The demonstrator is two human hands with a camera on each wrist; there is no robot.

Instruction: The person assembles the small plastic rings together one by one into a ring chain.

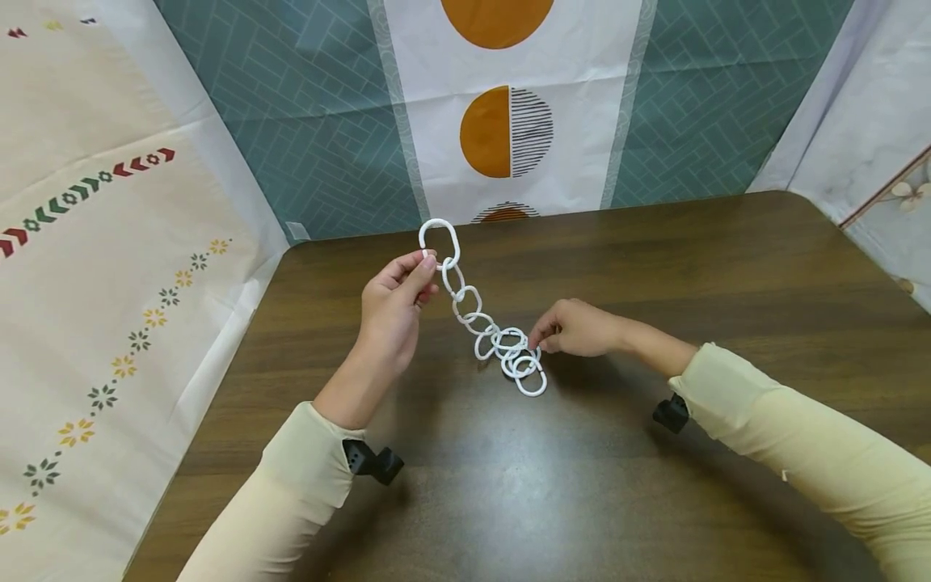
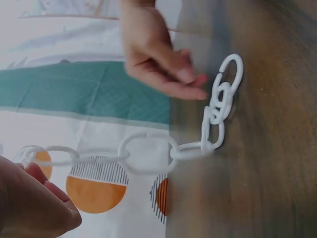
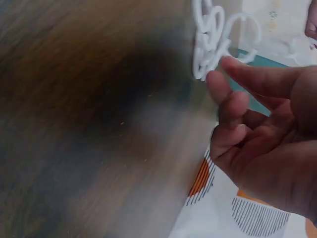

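A chain of white oval plastic links [image 1: 469,303] runs down from my left hand to the table. My left hand [image 1: 393,311] pinches it near its upper end between thumb and fingertips, raised off the table, and the topmost link stands up above the grip. Lower links [image 2: 218,114] lie bunched on the tabletop, overlapping one another. Right beside this bunch is my right hand [image 1: 578,327], its fingers loosely bent. In the right wrist view, the thumb and forefinger tips are apart, close to the white links [image 3: 208,39], with nothing pinched between them.
The dark wooden table [image 1: 524,501] spreads under both arms. Behind it hangs a teal and white cloth [image 1: 582,129] with orange circles. A cream cloth [image 1: 94,307] with stitched flowers hangs at the left. Black wrist cameras [image 1: 372,462] sit below the sleeves.
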